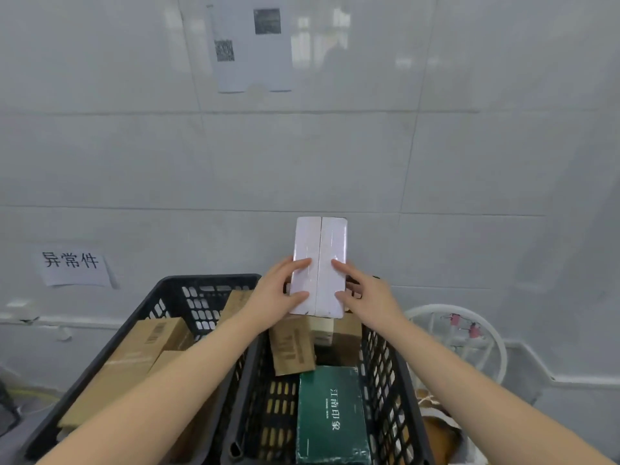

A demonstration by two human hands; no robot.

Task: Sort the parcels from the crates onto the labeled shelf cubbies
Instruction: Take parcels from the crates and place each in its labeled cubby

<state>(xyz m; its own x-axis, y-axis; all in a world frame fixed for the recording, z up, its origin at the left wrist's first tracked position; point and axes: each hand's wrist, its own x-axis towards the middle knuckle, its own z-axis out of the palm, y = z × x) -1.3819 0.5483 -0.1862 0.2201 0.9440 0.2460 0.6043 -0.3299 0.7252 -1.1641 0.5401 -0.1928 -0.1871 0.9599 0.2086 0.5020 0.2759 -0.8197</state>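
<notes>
Two bare forearms reach forward from the bottom edge, one over each crate. Between them the left hand [275,297] and the right hand [369,297] hold a pale parcel [318,250] upright. The grip of each hand is closed on it: fingertips lie on the smooth front face and the rest of the hand wraps round a long side. This parcel is a slim, glossy, rectangular box, white with a slightly pink tone (a thin seam runs down its middle). It is lifted above the far edge of the right crate [382,380], not resting on anything.

Both crates are of black plastic, with walls pierced by rows of small slots. In the right crate a dark green box [330,414] with white characters lies flat at the near edge, and behind it a brown cardboard carton [290,347] leans tilted. The left crate [208,279] holds several long cardboard cartons [134,357], matte brown, lying across each other.

Behind is a wall [469,162] of large shiny white tiles. A paper label [72,265] with black characters is stuck on it at the left, and a blurred sheet [251,45] with square codes is higher up. At the right of the crates stands a white wire ring [483,327] carrying small pink clips [464,325].
</notes>
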